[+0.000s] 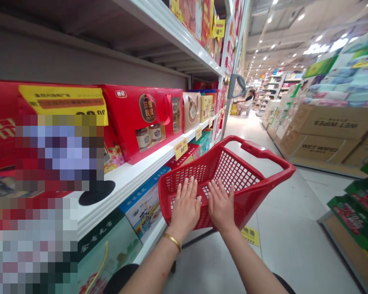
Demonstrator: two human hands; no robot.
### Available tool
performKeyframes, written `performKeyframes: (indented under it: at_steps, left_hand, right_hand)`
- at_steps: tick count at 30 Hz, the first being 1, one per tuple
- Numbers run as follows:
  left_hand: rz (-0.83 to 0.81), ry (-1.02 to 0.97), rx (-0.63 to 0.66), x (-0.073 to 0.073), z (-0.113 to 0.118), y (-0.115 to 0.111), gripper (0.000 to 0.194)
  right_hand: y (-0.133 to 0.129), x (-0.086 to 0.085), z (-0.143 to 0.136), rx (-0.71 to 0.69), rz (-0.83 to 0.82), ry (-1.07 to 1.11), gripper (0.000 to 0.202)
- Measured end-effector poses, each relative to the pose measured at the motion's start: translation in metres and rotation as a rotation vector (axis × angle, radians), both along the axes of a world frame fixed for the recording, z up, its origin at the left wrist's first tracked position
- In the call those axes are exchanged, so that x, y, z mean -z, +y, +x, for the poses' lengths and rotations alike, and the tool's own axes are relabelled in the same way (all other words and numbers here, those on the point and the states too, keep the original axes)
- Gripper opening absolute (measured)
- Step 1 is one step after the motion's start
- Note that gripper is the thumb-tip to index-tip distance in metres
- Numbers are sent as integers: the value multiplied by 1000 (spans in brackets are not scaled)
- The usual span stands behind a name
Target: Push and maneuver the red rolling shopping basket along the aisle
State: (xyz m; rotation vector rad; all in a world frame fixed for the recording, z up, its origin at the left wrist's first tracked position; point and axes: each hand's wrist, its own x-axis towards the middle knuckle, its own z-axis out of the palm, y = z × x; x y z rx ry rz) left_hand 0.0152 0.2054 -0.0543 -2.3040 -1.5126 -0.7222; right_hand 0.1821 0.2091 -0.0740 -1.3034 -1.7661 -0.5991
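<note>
A red plastic shopping basket (239, 171) with a perforated wall and a raised handle stands in front of me, tilted in view. Above its near side I hold my left hand (187, 202), palm down with the fingers stretched out; a gold bangle circles that wrist. Beside it is my right hand (221, 202), also flat, its fingers slightly spread. Neither hand holds anything. Whether the palms touch the basket's near rim cannot be told from this angle. The bottom of the basket is partly covered by my hands.
Red gift boxes (144, 118) line the white shelf (122, 173) at left, with more boxes below. Cartons of wet wipes (322, 143) are stacked across the aisle (248, 130). Green packages (352, 216) stand at lower right. Far down the aisle a person (248, 102) sits.
</note>
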Motion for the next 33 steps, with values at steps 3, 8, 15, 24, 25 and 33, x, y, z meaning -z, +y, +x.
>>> performKeyframes:
  at_steps: [3,8,15,24,25,33]
  left_hand:
    - [-16,1,-1,-1,-1,-1,65]
    - [-58,-41,24,-3,0,-2,64]
    - [-144,-226,63,-5,-21,-3,61]
    - [-163,-129,-117,2,-34,-6,59]
    - [-170,-113,-128,2,-33,-5,59]
    - [-221,-62,-157,0,-33,-5,58]
  right_hand:
    - [-6,1,-19,-170,-39,-86,39]
    - [2,-9,19,-5,-51,-30,37]
    - [7,-10,39,116,-43,35,33]
    - [-10,6,-55,-269,-137,-107,34]
    - [-8,4,-50,-260,-139,-115,34]
    - [18,-9,46,180,-47,53,33]
